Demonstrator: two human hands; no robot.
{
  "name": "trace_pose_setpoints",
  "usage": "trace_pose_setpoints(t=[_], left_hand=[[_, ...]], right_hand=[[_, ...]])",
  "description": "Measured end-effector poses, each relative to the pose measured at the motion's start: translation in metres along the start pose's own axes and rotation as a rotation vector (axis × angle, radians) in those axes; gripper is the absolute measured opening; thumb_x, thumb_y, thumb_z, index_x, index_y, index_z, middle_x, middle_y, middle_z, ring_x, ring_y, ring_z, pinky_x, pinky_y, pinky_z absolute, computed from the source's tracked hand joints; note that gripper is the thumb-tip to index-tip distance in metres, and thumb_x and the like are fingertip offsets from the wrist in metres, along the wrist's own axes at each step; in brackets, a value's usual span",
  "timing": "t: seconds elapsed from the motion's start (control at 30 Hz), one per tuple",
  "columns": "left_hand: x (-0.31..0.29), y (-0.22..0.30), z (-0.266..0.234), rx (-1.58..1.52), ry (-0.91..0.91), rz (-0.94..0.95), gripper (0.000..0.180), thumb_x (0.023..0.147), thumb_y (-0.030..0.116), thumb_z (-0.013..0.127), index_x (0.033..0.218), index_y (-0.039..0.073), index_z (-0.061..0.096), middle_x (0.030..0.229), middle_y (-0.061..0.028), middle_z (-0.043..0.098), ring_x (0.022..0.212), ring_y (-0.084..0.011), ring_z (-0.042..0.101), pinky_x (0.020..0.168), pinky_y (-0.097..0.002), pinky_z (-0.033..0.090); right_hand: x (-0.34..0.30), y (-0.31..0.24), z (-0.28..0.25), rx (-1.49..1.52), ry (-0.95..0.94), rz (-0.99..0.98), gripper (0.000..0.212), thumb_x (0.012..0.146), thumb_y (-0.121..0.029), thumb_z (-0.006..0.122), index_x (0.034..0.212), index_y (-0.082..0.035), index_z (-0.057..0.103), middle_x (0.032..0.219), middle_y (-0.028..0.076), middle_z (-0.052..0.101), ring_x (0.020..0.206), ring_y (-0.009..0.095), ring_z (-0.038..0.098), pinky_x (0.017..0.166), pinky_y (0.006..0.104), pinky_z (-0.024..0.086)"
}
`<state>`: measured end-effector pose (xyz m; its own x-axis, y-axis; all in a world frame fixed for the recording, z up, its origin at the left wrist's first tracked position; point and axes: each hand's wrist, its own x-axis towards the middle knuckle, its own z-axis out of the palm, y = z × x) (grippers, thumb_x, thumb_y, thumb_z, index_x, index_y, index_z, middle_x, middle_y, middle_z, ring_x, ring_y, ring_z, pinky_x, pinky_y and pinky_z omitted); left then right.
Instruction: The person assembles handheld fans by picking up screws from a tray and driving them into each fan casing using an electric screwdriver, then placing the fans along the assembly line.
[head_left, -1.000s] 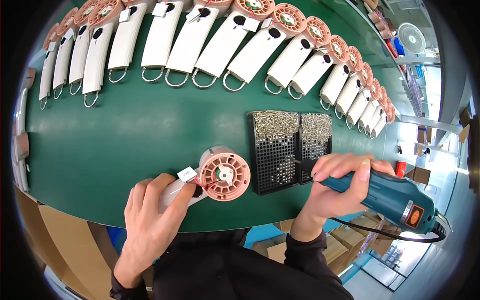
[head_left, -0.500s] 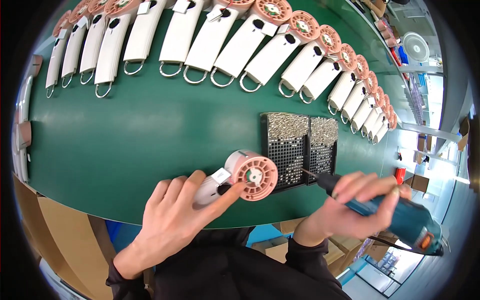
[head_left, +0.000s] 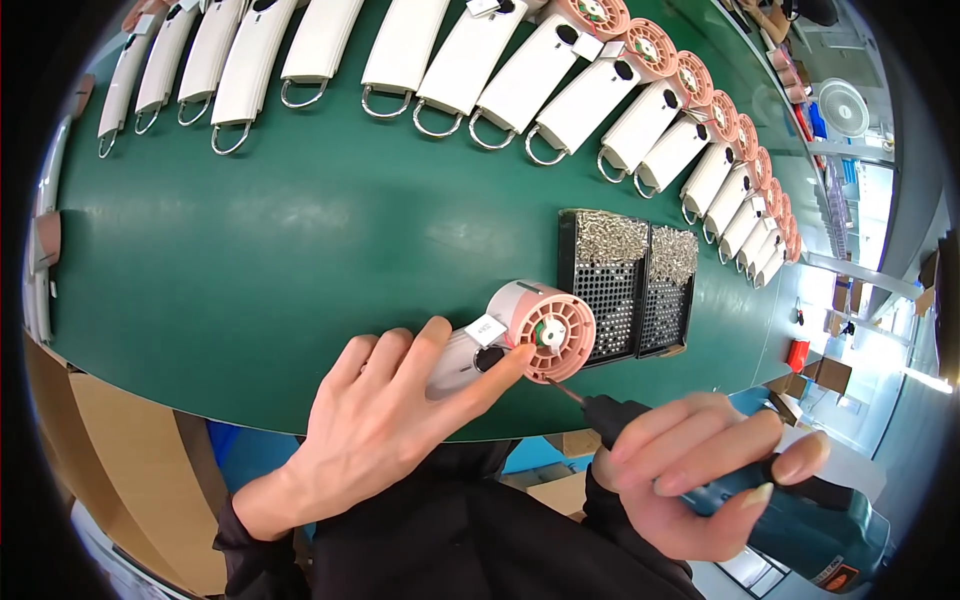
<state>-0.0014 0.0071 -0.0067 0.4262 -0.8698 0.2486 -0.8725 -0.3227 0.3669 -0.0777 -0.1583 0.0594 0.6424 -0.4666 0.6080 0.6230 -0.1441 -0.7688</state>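
My left hand [head_left: 385,425] is wrapped over the white handle of a handheld appliance [head_left: 558,340], its index finger reaching to the pink round head. That head has a spoked face with a pale hub, and a small white connector [head_left: 486,330] rests at its neck. Around a dark teal electric screwdriver [head_left: 815,520] my right hand [head_left: 690,465] is closed. The thin bit ends at the lower rim of the pink head; whether it sits in a screw there is too small to tell. My left palm hides much of the handle.
Just beyond the appliance lie two black screw trays [head_left: 640,300], perforated, with loose screws heaped at their far ends. A curved row of similar white appliances [head_left: 520,70] lines the far side of the green table [head_left: 270,270]. Cardboard boxes [head_left: 130,450] stand below at left.
The screwdriver bit has moved from over the screw trays down and left to the pink head's rim. My view has shifted, so the table's things appear displaced. My left hand keeps its hold.
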Motion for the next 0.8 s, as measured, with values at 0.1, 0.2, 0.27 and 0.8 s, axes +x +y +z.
trace_pose_setpoints(t=[0.1, 0.2, 0.27, 0.8], left_hand=[[-0.006, -0.002, 0.001, 0.011, -0.009, -0.010, 0.062, 0.072, 0.010, 0.059, 0.131, 0.026, 0.054, 0.099, -0.0126, 0.053, 0.070, -0.0189, 0.049, 0.062, -0.0272, 0.040], [-0.005, -0.002, 0.001, 0.012, -0.017, -0.004, 0.061, 0.072, 0.010, 0.058, 0.131, 0.026, 0.053, 0.099, -0.0122, 0.053, 0.070, -0.0183, 0.048, 0.062, -0.0265, 0.040], [-0.004, -0.001, 0.000, 0.015, -0.011, 0.003, 0.061, 0.073, 0.011, 0.058, 0.132, 0.026, 0.053, 0.099, -0.0119, 0.053, 0.070, -0.0180, 0.048, 0.063, -0.0261, 0.040], [-0.004, 0.001, -0.002, 0.042, -0.041, -0.012, 0.062, 0.070, 0.009, 0.059, 0.130, 0.026, 0.055, 0.098, -0.0110, 0.052, 0.070, -0.0179, 0.048, 0.063, -0.0268, 0.040]], right_hand=[[-0.007, 0.011, -0.002, -0.013, -0.168, 0.083, 0.024, 0.090, -0.011, 0.047, 0.106, -0.006, 0.031, 0.066, 0.014, 0.050, 0.039, 0.022, 0.049, 0.035, 0.0325, 0.048], [-0.014, 0.013, -0.008, 0.026, -0.232, 0.084, 0.041, 0.076, 0.007, 0.059, 0.104, -0.005, 0.031, 0.071, 0.017, 0.056, 0.048, 0.027, 0.055, 0.043, 0.0376, 0.051], [-0.013, 0.012, -0.003, -0.034, -0.236, 0.082, 0.031, 0.083, -0.003, 0.056, 0.100, -0.006, 0.030, 0.068, 0.015, 0.054, 0.046, 0.025, 0.055, 0.040, 0.0350, 0.051], [-0.006, 0.007, -0.013, 0.090, -0.185, -0.164, 0.032, 0.085, -0.015, 0.058, 0.105, -0.004, 0.035, 0.058, 0.007, 0.053, 0.036, 0.019, 0.054, 0.032, 0.0294, 0.044]])
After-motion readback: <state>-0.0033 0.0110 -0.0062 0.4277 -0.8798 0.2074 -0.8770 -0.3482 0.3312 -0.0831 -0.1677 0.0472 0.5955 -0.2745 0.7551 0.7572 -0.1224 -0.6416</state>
